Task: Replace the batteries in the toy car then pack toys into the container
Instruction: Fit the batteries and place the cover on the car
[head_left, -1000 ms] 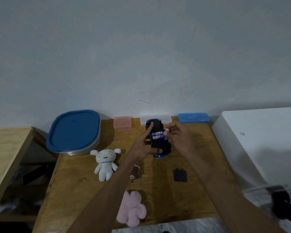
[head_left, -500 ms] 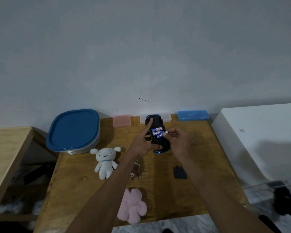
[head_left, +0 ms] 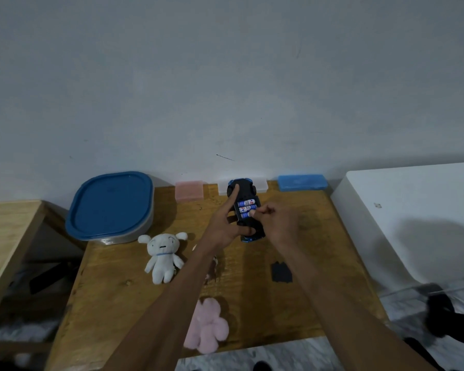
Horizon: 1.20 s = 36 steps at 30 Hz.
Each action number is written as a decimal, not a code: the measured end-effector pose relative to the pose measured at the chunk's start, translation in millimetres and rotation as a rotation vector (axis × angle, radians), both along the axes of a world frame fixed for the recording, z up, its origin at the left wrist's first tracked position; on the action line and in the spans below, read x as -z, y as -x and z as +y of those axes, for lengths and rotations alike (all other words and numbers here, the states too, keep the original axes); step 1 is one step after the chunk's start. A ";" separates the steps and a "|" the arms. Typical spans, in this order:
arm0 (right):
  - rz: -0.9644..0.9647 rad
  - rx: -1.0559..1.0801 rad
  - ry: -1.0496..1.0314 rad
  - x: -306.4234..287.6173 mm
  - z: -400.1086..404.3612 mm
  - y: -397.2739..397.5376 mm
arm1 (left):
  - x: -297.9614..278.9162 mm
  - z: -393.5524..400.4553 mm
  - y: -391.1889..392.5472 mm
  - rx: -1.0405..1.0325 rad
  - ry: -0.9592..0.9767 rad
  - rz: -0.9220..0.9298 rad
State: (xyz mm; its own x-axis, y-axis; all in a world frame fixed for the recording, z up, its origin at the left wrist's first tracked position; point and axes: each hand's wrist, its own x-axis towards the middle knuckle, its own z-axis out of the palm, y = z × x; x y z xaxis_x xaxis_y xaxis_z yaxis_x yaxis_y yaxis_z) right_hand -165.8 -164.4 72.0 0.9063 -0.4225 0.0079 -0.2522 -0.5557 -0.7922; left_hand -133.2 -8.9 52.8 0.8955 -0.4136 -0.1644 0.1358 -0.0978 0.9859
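A: What is seen nearest, short of the hands?

B: A pink plush toy (head_left: 208, 328) is seen on the surface (head_left: 113, 285), nearest of all. Just short of the right hand (head_left: 280, 227) a black battery cover (head_left: 281, 272) is laid flat, not yet refitted. A white plush toy (head_left: 162, 257) is found to the left of the left hand (head_left: 225, 228).

A: And at the hands?

B: The toy car (head_left: 248, 210) is held upside down by the left hand, with the forefinger stretched along it and the thumb curled under. Three batteries (head_left: 246, 209) are seen in the open bay; the nearest one is pinched or pressed by the right fingertips (head_left: 253, 212).

A: Beyond them?

B: The container (head_left: 110, 207) is seen further off to the left, its blue lid closed. Three small boxes are lined against the wall.

A: What is left?

B: The seating is judged almost done; the cover and all packing are still to be done.
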 end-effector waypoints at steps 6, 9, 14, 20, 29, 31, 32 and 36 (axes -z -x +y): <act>-0.040 0.096 -0.100 3.2 -11.1 0.6 | -10.3 -6.6 -2.8 0.057 -0.038 0.000; -0.070 0.300 -0.186 19.6 -19.8 13.8 | -13.6 -11.0 -4.2 0.056 -0.047 0.007; 0.253 0.348 -0.155 71.8 -41.5 42.4 | -8.0 -14.0 -0.4 0.049 -0.033 0.079; 0.458 0.211 -0.031 106.3 -37.0 77.1 | 2.9 -13.1 5.1 0.065 -0.045 0.137; 0.423 0.179 0.004 106.1 -37.4 80.7 | 6.5 -12.0 10.3 0.077 -0.027 0.140; 0.371 0.223 -0.016 98.0 -39.2 74.4 | 5.0 -8.7 9.0 0.089 -0.018 0.138; 0.334 0.263 -0.044 93.0 -40.4 69.6 | 4.1 -7.1 8.1 0.095 -0.015 0.141; 0.090 0.373 -0.173 55.7 -45.7 41.4 | -0.1 0.3 4.4 0.105 -0.015 0.137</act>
